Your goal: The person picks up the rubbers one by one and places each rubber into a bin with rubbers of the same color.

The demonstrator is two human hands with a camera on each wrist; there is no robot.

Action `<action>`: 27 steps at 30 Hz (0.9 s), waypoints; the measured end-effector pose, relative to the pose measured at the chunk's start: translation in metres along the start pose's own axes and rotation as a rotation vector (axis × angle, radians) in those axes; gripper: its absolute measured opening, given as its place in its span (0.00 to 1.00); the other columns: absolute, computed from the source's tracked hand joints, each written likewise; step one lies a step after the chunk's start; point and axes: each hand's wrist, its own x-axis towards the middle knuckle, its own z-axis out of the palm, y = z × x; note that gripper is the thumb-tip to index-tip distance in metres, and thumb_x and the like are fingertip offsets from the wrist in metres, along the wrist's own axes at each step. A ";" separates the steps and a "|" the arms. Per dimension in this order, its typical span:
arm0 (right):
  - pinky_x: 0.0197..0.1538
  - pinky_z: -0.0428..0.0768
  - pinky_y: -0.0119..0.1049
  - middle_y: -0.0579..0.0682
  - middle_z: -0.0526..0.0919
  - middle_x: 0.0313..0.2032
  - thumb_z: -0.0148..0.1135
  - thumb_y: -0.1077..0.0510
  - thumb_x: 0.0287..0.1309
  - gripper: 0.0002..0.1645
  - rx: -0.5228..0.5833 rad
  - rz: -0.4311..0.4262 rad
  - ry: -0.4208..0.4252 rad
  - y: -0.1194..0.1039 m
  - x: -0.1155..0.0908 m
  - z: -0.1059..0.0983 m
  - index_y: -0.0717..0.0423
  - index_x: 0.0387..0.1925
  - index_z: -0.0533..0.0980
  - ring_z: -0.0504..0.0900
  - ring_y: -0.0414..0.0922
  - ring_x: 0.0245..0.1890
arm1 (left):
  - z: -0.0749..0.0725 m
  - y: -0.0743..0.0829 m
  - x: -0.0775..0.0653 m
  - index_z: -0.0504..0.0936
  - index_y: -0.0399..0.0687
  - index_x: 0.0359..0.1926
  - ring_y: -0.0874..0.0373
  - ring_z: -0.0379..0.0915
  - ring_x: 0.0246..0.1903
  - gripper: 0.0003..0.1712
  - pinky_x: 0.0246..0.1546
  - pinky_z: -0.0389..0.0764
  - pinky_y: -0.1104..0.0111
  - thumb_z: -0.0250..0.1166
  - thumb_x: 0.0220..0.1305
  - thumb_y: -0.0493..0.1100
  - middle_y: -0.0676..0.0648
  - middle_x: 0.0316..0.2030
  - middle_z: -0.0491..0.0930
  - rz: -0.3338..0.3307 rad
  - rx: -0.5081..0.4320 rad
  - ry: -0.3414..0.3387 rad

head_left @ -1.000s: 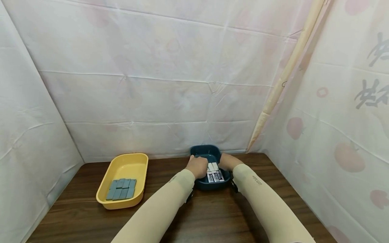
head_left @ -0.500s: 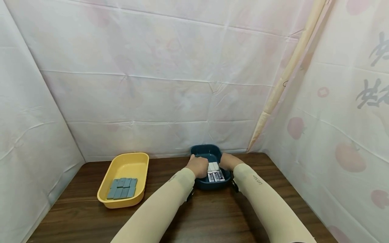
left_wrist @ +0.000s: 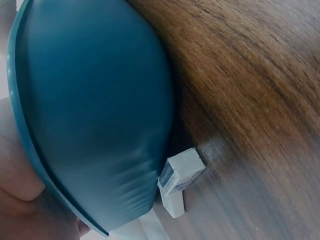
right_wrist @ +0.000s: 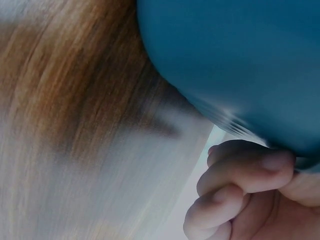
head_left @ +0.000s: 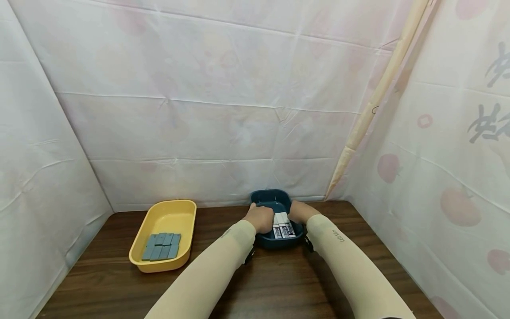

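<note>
A dark blue plastic basin stands on the table, holding several small white boxes with dark printed labels. My left hand reaches over its left rim, knuckles close to the boxes; its fingers are mostly hidden, so what it holds cannot be told. My right hand grips the right rim. In the right wrist view, curled fingers press against the basin's rim from outside. The left wrist view has a small white labelled box with another white piece, outside the basin wall.
To the left stands a yellow basin with several grey blocks in two rows. A brown wooden table carries both basins. Pale curtains enclose the back and sides, and a wrapped pole leans at the back right.
Both hands keep their places at the blue basin. The whole scene shifts very slightly to the right in the head view; nothing else has visibly moved.
</note>
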 end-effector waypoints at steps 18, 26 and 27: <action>0.43 0.80 0.40 0.52 0.82 0.37 0.61 0.61 0.78 0.10 -0.031 -0.047 0.042 -0.011 -0.047 -0.021 0.59 0.36 0.82 0.81 0.48 0.36 | -0.024 -0.067 -0.019 0.64 0.54 0.20 0.57 0.47 0.22 0.27 0.25 0.56 0.62 0.62 0.69 0.25 0.53 0.21 0.56 -0.104 -0.287 0.166; 0.44 0.84 0.42 0.53 0.85 0.40 0.62 0.62 0.77 0.07 0.012 -0.018 0.041 -0.005 -0.044 -0.019 0.61 0.41 0.83 0.84 0.48 0.38 | 0.001 -0.079 -0.027 0.95 0.53 0.39 0.61 0.82 0.33 0.09 0.39 0.86 0.64 0.87 0.64 0.47 0.58 0.35 0.89 0.110 -0.345 -0.085; 0.45 0.84 0.42 0.53 0.85 0.40 0.62 0.62 0.77 0.08 0.012 -0.016 0.043 -0.005 -0.044 -0.019 0.61 0.41 0.83 0.84 0.48 0.38 | 0.003 -0.079 -0.027 0.95 0.54 0.40 0.61 0.83 0.34 0.10 0.40 0.86 0.64 0.88 0.63 0.48 0.58 0.36 0.90 0.113 -0.347 -0.093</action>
